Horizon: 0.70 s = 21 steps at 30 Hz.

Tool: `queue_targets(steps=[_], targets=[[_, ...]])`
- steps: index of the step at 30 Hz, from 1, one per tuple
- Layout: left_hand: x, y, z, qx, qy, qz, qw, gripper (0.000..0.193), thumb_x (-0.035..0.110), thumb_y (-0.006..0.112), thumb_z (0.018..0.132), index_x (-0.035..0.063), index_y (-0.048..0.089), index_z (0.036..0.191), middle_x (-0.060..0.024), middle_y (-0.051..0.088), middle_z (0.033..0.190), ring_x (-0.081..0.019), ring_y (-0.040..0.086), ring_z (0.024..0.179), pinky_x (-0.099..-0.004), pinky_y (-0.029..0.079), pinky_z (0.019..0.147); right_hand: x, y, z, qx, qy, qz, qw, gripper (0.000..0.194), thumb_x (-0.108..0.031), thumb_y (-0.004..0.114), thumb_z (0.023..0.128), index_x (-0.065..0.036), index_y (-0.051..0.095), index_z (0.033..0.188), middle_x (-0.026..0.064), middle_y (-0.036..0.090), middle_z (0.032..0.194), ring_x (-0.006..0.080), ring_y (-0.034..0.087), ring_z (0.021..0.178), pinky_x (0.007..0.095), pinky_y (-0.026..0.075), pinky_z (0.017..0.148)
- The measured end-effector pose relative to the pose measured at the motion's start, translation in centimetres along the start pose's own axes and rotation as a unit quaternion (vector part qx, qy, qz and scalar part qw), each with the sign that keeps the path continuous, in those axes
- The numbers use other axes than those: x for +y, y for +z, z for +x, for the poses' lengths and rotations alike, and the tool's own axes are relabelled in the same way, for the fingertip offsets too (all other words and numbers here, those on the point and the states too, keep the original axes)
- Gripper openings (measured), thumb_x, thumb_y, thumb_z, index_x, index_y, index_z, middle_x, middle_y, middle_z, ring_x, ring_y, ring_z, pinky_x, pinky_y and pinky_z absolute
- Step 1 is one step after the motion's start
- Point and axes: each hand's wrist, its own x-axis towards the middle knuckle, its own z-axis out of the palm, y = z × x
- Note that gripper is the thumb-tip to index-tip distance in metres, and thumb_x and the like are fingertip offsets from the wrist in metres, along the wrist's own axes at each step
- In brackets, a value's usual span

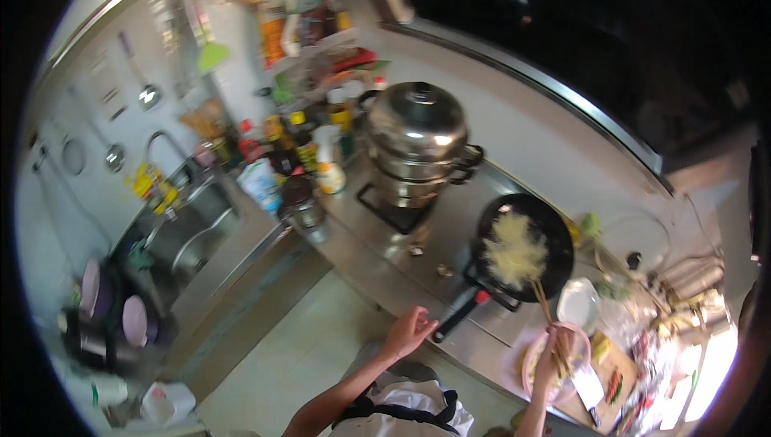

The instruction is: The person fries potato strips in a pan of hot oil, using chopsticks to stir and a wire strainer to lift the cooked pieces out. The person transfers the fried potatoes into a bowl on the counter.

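A black wok (557,226) on the steel stovetop holds a pile of pale yellow shredded food (515,250). My right hand (557,352) grips wooden chopsticks (542,301), whose tips reach the food at the wok's near edge. Below this hand is a pink bowl (527,371) with pale contents only partly visible. My left hand (411,333) is beside the end of the wok's black handle (455,319), fingers curled and apart; it holds nothing visible. A white dish (578,304) lies right of the wok.
A stacked steel steamer (415,142) stands on the left burner, with bottles (328,163) beside it. At right, a cleaver (587,386) lies on a wooden cutting board (623,368) with cut food. A steel sink (199,232) is far left.
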Motion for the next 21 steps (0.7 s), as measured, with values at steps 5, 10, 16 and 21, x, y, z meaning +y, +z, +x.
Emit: queue_targets(steps=[5,10,16,21], targets=[[-2.2,-4.3,-3.6,0.06,-0.087,0.004,0.994,0.039,0.035,0.063,0.083,0.0074,0.049,0.106,-0.0078,0.062,0.084,-0.0175,0.063,0.066,-0.0309,0.049,0.061,2.0,1.3,0.9,0.019,-0.093,-0.002,0.995,0.018,-0.013,0.051,0.092,0.002,0.054,0.084,0.0084,0.055,0.077,0.0172,0.053,0.072,0.0289,0.042,0.069],[-5.0,-5.9,-7.1,0.099,-0.183,-0.016,0.978,0.032,0.033,0.057,0.087,0.0065,0.051,0.103,-0.0104,0.064,0.077,-0.0199,0.063,0.061,-0.0333,0.048,0.056,0.4,3.0,1.8,-0.007,-0.087,0.026,0.996,0.018,-0.012,0.05,0.092,0.003,0.055,0.083,0.0087,0.051,0.079,0.018,0.051,0.075,0.0279,0.041,0.071],[-4.9,-0.1,2.6,0.076,0.004,0.12,0.99,0.029,0.035,0.055,0.087,0.0059,0.055,0.089,-0.0103,0.061,0.066,-0.0282,0.062,0.062,-0.0389,0.047,0.055,-0.2,1.4,1.2,-0.035,-0.13,-0.023,0.991,0.019,-0.013,0.048,0.093,0.003,0.054,0.084,0.0091,0.051,0.085,0.0175,0.054,0.079,0.0281,0.044,0.075],[-4.8,6.3,11.9,0.071,0.029,0.204,0.976,0.04,0.042,0.048,0.089,0.0027,0.053,0.083,-0.0136,0.06,0.065,-0.0282,0.062,0.06,-0.039,0.047,0.048,1.6,1.9,0.9,-0.029,-0.028,0.042,0.998,0.017,-0.013,0.045,0.094,0.004,0.05,0.094,0.0113,0.054,0.091,0.0197,0.059,0.088,0.0311,0.051,0.082]])
